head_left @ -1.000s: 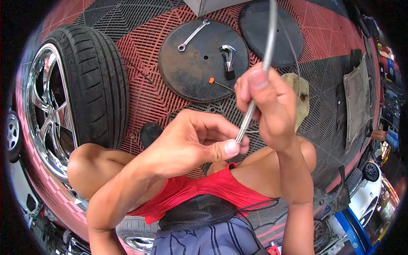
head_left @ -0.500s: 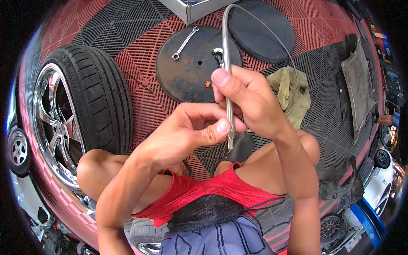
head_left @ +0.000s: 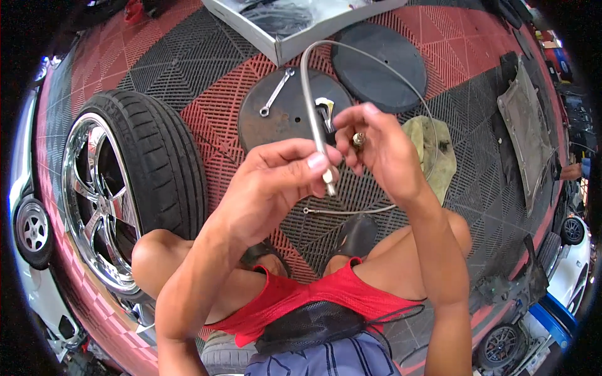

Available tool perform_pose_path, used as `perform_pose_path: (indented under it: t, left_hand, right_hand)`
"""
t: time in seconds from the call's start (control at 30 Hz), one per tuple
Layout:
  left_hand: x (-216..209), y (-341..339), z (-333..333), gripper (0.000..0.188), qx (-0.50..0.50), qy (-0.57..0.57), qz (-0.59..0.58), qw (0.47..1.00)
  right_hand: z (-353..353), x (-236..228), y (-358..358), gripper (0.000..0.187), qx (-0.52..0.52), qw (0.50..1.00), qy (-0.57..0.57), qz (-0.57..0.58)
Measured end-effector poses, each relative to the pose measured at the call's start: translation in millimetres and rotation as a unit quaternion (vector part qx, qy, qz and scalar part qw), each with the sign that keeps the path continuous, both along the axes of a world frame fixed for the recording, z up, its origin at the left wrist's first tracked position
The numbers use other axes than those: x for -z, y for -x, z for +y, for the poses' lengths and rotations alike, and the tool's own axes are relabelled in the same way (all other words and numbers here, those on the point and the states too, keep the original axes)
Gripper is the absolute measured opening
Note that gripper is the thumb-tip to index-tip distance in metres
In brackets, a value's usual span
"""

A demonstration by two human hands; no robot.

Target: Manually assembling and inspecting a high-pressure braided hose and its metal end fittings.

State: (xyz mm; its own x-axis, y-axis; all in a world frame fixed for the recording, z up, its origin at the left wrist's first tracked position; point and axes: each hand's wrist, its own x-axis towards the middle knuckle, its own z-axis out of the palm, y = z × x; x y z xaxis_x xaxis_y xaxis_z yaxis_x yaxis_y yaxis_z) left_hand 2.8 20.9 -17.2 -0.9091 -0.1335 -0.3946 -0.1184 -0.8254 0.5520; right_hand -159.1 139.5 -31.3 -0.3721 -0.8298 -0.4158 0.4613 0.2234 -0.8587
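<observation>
My left hand (head_left: 282, 178) pinches a braided metal hose (head_left: 309, 84) close to its end, where a shiny metal fitting (head_left: 329, 182) pokes out below the thumb. From there the hose rises, arcs over to the right and loops back down. Its thin far part ends in a small ring-shaped fitting (head_left: 307, 210) near my feet. Just right of the hose, my right hand (head_left: 385, 147) has curled fingers around a small brass-coloured metal fitting (head_left: 358, 139). Whether that fitting joins another line is hidden by the fingers.
A combination wrench (head_left: 276, 93) lies on a round dark plate (head_left: 257, 125), near a second black disc (head_left: 382, 62). A wheel with tyre (head_left: 164, 163) stands at left. A grey box (head_left: 282, 47) sits beyond, and a stained cloth (head_left: 445, 153) lies at right.
My right hand has come off the hose and turned partly open to the right, showing a small fitting. My left hand still grips the hose. The view has shifted, showing more of the box.
</observation>
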Motion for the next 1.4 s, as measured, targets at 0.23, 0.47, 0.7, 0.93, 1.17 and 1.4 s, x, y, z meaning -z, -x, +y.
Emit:
perform_pose_path:
  t: [0.23, 0.47, 0.7, 0.93, 1.17, 1.4]
  left_hand:
    - [9, 0, -18, 0.029, -0.048, 0.049, -0.027, 0.997]
    - [14, 1, -16, 0.028, -0.031, 0.063, -0.027, 0.997]
    - [22, 9, -12, 0.027, -0.036, 0.156, -0.079, 0.984]
    - [18, 20, 0, 0.026, -0.024, 0.257, -0.083, 0.963]
    - [18, 30, -1, 0.029, 0.056, 0.347, -0.101, 0.931]
    - [-7, 48, -6, 0.046, -0.008, 0.868, 0.08, 0.49]
  right_hand:
    - [9, -11, -5, 0.031, -0.031, 0.998, 0.035, 0.035]
    - [3, -22, -17, 0.028, -0.042, 0.995, 0.083, 0.026]
    - [4, -26, -22, 0.028, -0.039, 0.989, 0.01, 0.142]
    - [8, -25, -21, 0.029, -0.041, 0.96, -0.07, 0.267]
    - [24, -29, -6, 0.025, -0.067, 0.957, -0.097, 0.265]
    - [41, -19, 12, 0.025, -0.034, 0.975, -0.135, 0.171]
